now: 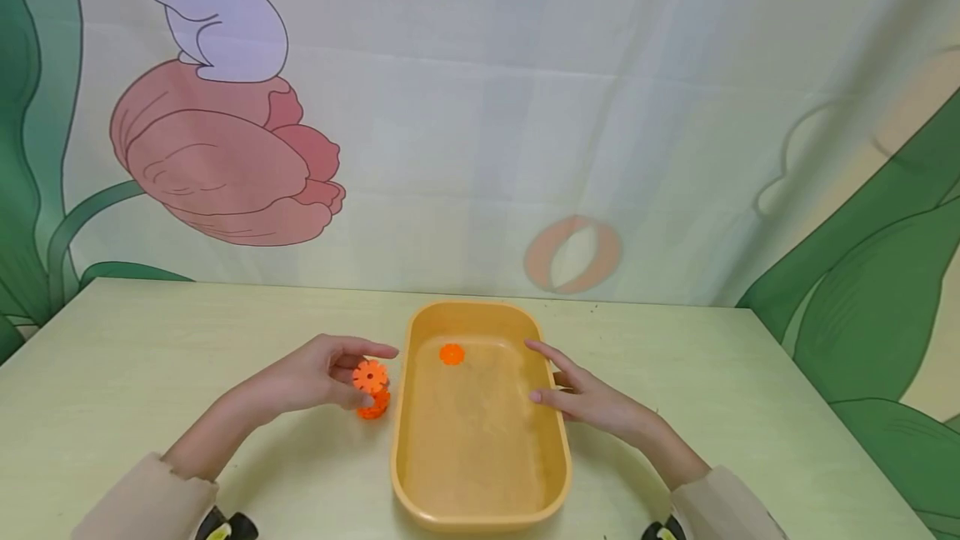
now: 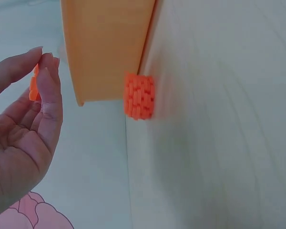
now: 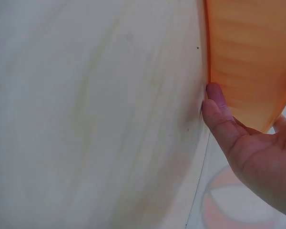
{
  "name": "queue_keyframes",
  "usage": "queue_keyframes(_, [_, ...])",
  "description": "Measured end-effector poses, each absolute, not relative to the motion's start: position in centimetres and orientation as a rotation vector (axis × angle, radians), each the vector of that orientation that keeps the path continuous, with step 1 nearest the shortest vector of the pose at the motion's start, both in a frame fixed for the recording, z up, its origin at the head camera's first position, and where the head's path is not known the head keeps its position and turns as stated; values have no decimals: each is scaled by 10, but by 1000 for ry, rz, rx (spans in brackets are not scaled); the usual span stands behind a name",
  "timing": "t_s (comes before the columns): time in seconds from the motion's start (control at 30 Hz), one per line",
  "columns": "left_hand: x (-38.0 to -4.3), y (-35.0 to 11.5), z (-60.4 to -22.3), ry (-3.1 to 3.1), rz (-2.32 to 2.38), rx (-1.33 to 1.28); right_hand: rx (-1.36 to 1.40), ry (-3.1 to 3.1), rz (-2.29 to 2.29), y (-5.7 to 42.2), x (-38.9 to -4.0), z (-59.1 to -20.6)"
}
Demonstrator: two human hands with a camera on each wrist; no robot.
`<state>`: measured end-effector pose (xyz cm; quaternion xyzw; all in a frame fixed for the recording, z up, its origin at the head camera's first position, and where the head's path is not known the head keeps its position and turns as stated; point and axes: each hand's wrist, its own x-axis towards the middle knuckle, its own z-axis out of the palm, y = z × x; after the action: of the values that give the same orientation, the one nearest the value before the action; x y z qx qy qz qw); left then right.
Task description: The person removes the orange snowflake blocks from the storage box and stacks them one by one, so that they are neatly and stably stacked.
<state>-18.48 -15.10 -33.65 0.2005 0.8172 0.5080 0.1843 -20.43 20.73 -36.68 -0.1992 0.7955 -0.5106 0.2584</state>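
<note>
My left hand pinches an orange notched, flower-shaped disc, seen edge-on between thumb and fingers in the left wrist view. Just below it in the head view, a short stack of the same orange discs stands on the table close beside the yellow tray. Inside the tray, toward its far end, lies one orange disc. My right hand grips the tray's right side, with thumb and index finger over the rim and other fingers against the outer wall, as the right wrist view shows.
The pale wooden table extends to both sides of the tray. Behind its far edge hangs a printed cloth with a white animal, a pink flower and green leaves.
</note>
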Motion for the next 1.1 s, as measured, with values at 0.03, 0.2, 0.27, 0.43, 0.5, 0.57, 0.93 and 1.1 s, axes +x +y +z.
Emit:
queue_keyframes(0.03, [-185,-153,-337,2305,1434,557,-540,2158,-1384,207,-204,-367])
queue_keyframes(0.2, [-185,-158,-342,2301,1456,544,-540,2154,-1387,207,-204,-367])
queue_keyframes(0.27, [-186,-160,-344,2299,1460,541,-542,2153,-1386,207,-204,-367])
queue_keyframes(0.43, [-186,-162,-346,2323,1443,523,-546,2143,-1395,207,-205,-368])
queue_keyframes(0.5, [-187,-163,-348,2340,1429,526,-546,2140,-1398,207,-205,-368])
queue_keyframes(0.57, [-189,-163,-350,2356,1413,527,-547,2141,-1398,207,-205,-368])
queue_keyframes(0.93, [-196,-156,-360,2397,1368,457,-533,2159,-1382,207,-203,-365])
queue_keyframes(1.1, [-198,-154,-361,2384,1372,491,-533,2157,-1382,207,-204,-366])
